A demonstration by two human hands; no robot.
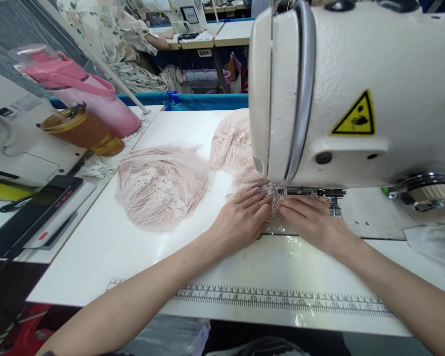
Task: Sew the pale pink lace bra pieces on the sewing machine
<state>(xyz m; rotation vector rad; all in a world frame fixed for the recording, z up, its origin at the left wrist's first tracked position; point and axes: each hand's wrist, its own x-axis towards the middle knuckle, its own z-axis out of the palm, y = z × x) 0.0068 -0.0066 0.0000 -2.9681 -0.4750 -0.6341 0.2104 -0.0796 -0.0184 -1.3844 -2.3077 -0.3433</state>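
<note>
**Two hands flat on pink lace at a sewing machine**

Item 1. Left hand [241,220] and right hand [313,222], palms down, fingertips almost meeting just below the head of the white sewing machine [356,94]. The fingers [257,203] of both hands lie stretched out and close together, pressing on the cloth and clamped on nothing. This probably keeps the thin fabric spread out and steady.

Item 2. Lace piece [233,146], pale pink. It runs from the far edge of the tabletop [107,247] down under the machine head, and its near end is pinned beneath both hands.

Item 3. Second lace piece [159,185], same colour, loose and crumpled towards the left edge, apart from the hands.

Item 4. Printed ruler strip [282,298] along the near edge.

Item 5. On the side unit beyond the left edge: pink bottle [96,96], brown lidded cup [79,129], black control panel [37,212].

Item 6. Yellow hand-warning sticker [354,117] on the machine body.

Surface: white, glossy, glare near the hands.

Room: a workshop with more white benches behind. A co-worker in a patterned garment [122,44] is seated beyond the far left corner.
</note>
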